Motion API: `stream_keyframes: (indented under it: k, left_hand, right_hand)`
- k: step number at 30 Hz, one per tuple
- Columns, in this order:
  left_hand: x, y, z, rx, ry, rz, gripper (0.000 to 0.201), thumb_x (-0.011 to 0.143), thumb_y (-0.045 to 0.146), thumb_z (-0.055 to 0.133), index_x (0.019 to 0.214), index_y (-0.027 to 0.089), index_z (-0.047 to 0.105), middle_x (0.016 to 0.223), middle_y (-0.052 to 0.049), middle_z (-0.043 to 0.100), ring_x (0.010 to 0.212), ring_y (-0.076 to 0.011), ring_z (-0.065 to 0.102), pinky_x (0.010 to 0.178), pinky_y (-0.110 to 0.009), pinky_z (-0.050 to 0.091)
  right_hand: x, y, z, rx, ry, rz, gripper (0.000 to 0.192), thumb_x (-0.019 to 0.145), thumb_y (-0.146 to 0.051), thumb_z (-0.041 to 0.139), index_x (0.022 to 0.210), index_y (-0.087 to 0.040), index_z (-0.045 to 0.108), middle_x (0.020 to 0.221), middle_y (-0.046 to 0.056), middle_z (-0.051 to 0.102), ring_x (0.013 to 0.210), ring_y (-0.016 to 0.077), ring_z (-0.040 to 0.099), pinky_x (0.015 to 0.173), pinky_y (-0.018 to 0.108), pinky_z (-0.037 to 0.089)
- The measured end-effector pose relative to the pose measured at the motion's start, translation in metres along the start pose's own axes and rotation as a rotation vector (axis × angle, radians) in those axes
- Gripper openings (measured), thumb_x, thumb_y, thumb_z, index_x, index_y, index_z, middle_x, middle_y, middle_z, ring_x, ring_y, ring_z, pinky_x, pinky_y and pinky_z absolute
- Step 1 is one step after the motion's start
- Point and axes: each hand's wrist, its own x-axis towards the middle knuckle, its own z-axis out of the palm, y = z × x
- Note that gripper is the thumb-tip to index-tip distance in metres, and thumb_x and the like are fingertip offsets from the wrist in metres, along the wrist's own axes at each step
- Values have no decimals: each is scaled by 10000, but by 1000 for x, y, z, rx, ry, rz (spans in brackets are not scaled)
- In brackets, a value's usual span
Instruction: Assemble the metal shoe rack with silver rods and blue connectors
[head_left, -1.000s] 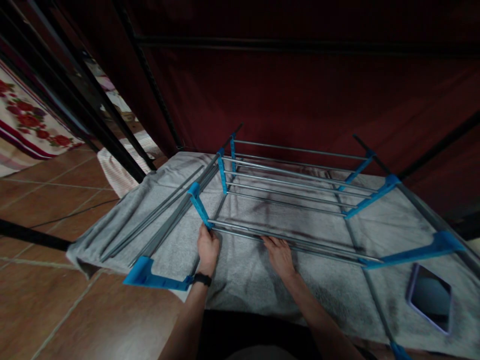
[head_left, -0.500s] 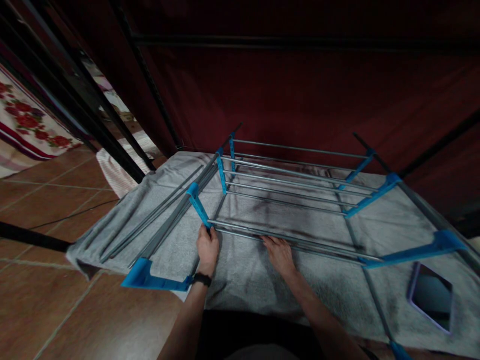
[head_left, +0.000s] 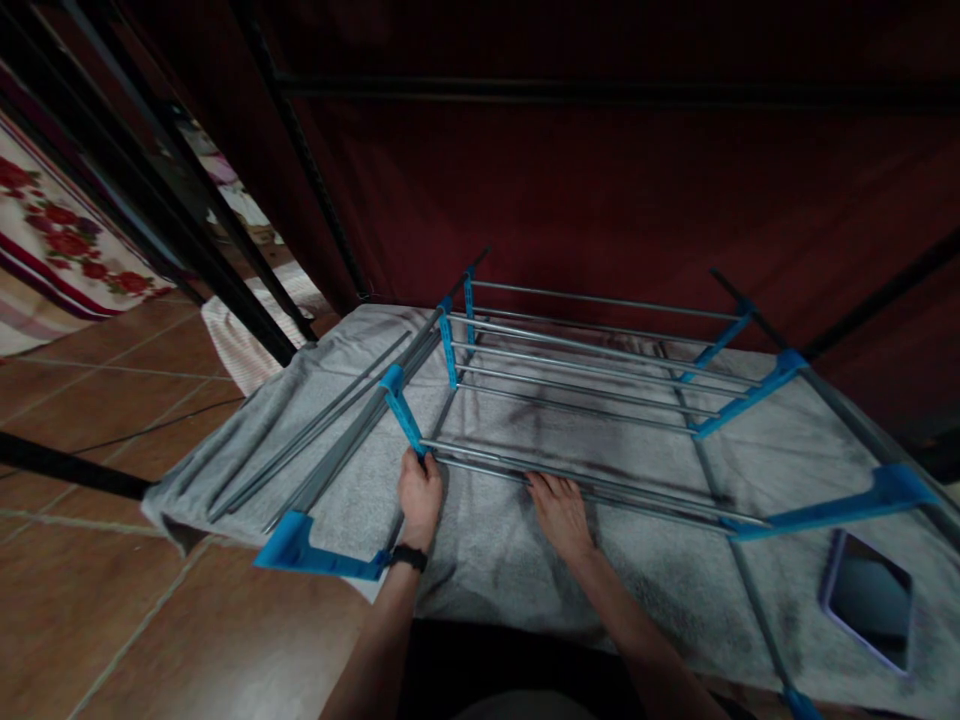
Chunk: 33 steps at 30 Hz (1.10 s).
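Nearest in, the left hand (head_left: 418,497), a dark band at its wrist, is curled around the near end of a blue plastic bracket (head_left: 405,420) where the front grey rods (head_left: 592,482) plug into it, while the right hand (head_left: 560,512) lies flatter, fingers laid over those same rods a little way along, pressing more than pinching; whether its thumb hooks under cannot be told. The thing under both hands is a drying rack (head_left: 585,370), lying on a grey towel (head_left: 495,550) spread over a low surface, its thin metal rods running left to right between blue side pieces. It looks light and springy rather than heavy: the rods seem stiff along their length but likely to flex and slip in the sockets, so the plastic joints look like the firmer places to grip, and smooth metal could slide under bare skin. Loose grey poles (head_left: 330,440) lie just beside it on the left, and another blue bracket (head_left: 319,553) hangs over the towel's near-left edge above the tiled floor (head_left: 112,480). To the right, a phone (head_left: 870,598) rests on the towel, well apart from the hands but near a long blue arm (head_left: 840,508). Further back, a dark red fabric wall (head_left: 600,200) stands close behind the rack, leaving little room that way; open space lies to the left
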Motion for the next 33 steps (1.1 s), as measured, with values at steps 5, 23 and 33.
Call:
stream_keyframes:
  k: [5,23,33]
  left_hand:
    - [0,1,0,-11,10,0,207,974,286,447,1112,191,570,999,-112,653,962,-257,644,838,-367,492]
    - [-1,2,1,34,5,-10,213,982,302,433,1111,182,554,999,-120,651,961,-262,651,818,-361,485]
    - [1,0,3,59,3,-8,199,979,300,441,1095,182,552,983,-115,644,924,-253,640,793,-352,470]
  right_hand:
    - [-5,2,-1,-32,50,55,329,1057,-294,419,1261,-199,658,1218,99,716,1125,232,629,1012,390,370]
    - [8,9,-12,-143,-167,-7,247,1051,-322,444,1041,-203,660,1000,90,759,923,222,704,819,331,459]
    - [13,13,-17,-125,-239,-35,215,1039,-312,474,1041,-220,668,1010,63,773,955,202,717,804,291,476]
